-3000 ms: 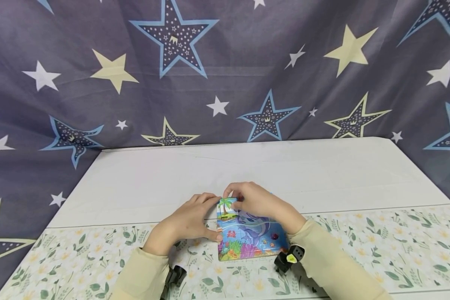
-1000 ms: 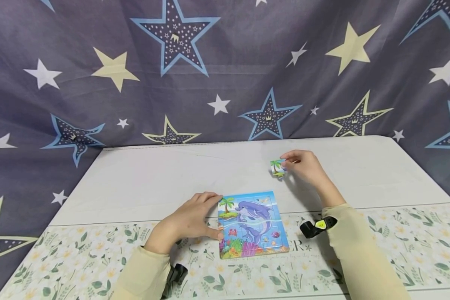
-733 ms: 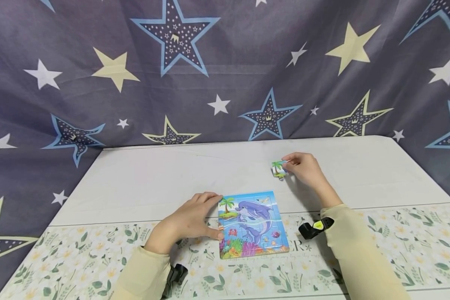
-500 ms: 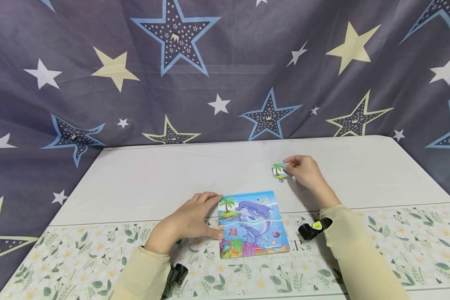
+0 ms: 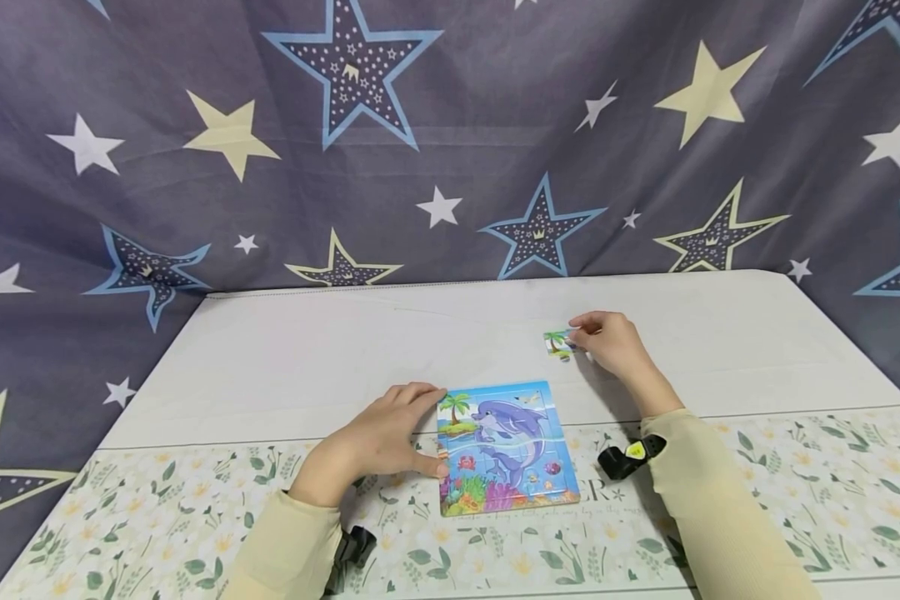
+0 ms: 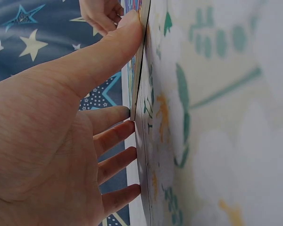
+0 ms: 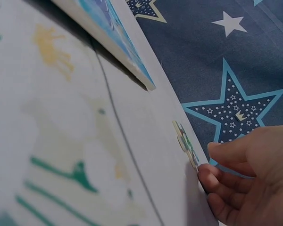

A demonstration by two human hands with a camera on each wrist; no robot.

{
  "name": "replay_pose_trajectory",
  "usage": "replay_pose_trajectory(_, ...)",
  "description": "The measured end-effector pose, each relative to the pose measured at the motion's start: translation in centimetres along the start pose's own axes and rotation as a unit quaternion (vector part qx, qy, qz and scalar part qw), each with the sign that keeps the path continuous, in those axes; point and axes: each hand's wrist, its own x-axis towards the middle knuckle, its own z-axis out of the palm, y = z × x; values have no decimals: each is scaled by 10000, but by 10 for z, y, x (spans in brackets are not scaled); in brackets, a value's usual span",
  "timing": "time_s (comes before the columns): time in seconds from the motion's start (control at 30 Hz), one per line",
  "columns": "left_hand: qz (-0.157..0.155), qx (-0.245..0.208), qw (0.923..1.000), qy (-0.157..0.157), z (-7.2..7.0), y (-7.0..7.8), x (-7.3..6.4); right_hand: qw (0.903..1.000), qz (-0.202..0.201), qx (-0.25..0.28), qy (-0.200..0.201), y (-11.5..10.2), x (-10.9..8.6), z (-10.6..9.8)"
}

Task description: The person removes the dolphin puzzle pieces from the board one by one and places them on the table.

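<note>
A square jigsaw puzzle board with a dolphin, coral and palm tree picture lies on the table. My left hand has its fingers spread along the board's left edge. In the left wrist view the thumb presses on the board's side and the index fingertip meets its corner. Beyond the board, my right hand pinches a small palm tree puzzle piece by its right end. The right wrist view shows that puzzle piece edge-on, close over the white tabletop, its right end hidden by the fingertips.
The tabletop is white at the back, with a floral-printed strip at the front. A dark star-patterned curtain hangs right behind the table's back edge. Black straps with cameras sit on both wrists.
My right hand has carried the palm tree piece from the board's upper left corner to the back right, then lowered it and tilted it flatter. My left hand has stayed at the board's edge.
</note>
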Motion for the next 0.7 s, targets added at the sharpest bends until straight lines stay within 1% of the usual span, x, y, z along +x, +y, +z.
replay_pose_trajectory(0.1, -10, 2, 10000, 0, 0, 0, 0, 9999, -113, -8, 27, -1, 0, -1)
replay_pose_trajectory(0.23, -27, -9, 10000, -6, 0, 0, 0, 9988, -478, 42, -52, -6, 1, -1)
replay_pose_trajectory(0.37, -28, -22, 10000, -6, 0, 0, 0, 9961, -811, 99, -326, -15, -1, -1)
replay_pose_trajectory(0.47, -8, -31, 10000, -12, 0, 0, 0, 9938, -910, 221, -602, -24, -3, 2)
replay_pose_trajectory(0.6, 33, -33, 10000, -27, 0, -1, 0, 9901, -1054, 305, -876, -32, -6, 7)
replay_pose_trajectory(0.7, 43, -40, 10000, -31, 0, -1, 0, 9858, -1308, 273, -1018, -38, -7, 12)
